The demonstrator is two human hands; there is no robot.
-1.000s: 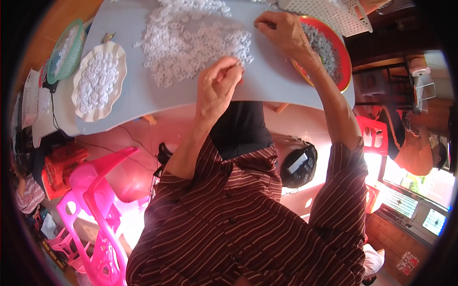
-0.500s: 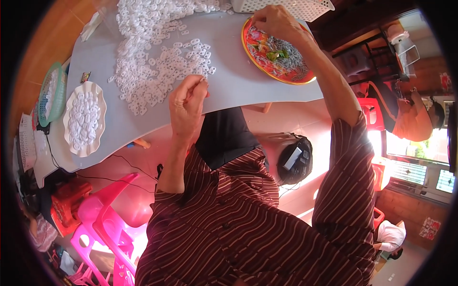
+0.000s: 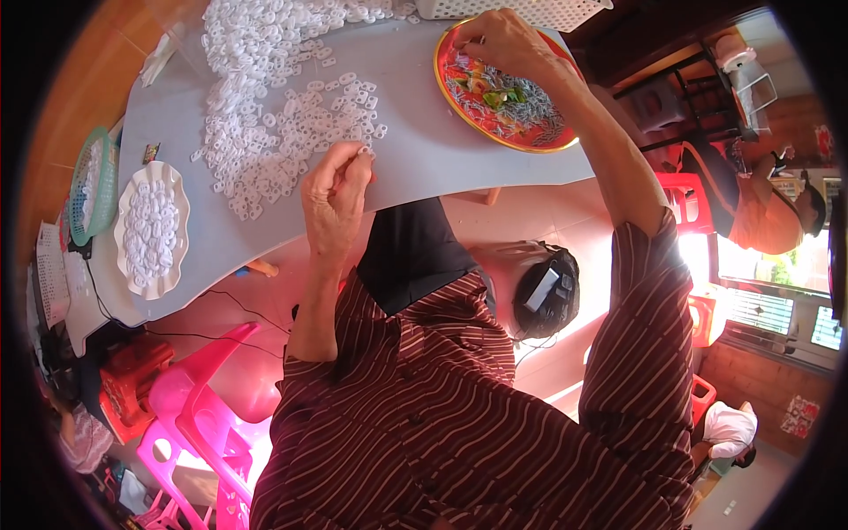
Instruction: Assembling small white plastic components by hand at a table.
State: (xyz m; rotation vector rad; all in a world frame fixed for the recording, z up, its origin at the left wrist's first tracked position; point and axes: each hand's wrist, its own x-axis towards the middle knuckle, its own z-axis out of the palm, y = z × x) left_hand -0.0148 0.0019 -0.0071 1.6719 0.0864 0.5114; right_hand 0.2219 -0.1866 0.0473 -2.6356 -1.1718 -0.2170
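My left hand [image 3: 338, 190] is raised at the table's near edge, fingers curled and closed. A small white plastic piece [image 3: 367, 152] shows between its thumb and forefinger. Just beyond it spreads a large heap of similar white plastic pieces [image 3: 256, 106], many oval with holes. My right hand [image 3: 508, 42] reaches over a round red tray [image 3: 446, 78] with a yellow rim, its fingertips bent down together at the tray's far left part. Small grey metal screws [image 3: 541, 115] lie scattered in that tray. Whatever is between the right fingertips is too small to make out.
On the grey table [image 3: 406, 163], a white wavy-edged dish [image 3: 124, 225] of white pieces stands at left, beside a green basket [image 3: 108, 190]. A white perforated basket [image 3: 530, 11] stands behind the tray. Pink chairs [image 3: 190, 389] are below left; another person [image 3: 764, 208] sits at right.
My left hand has moved slightly left, and the white piece at its fingertips shows more plainly. The right hand stays over the tray. The view has shifted a little.
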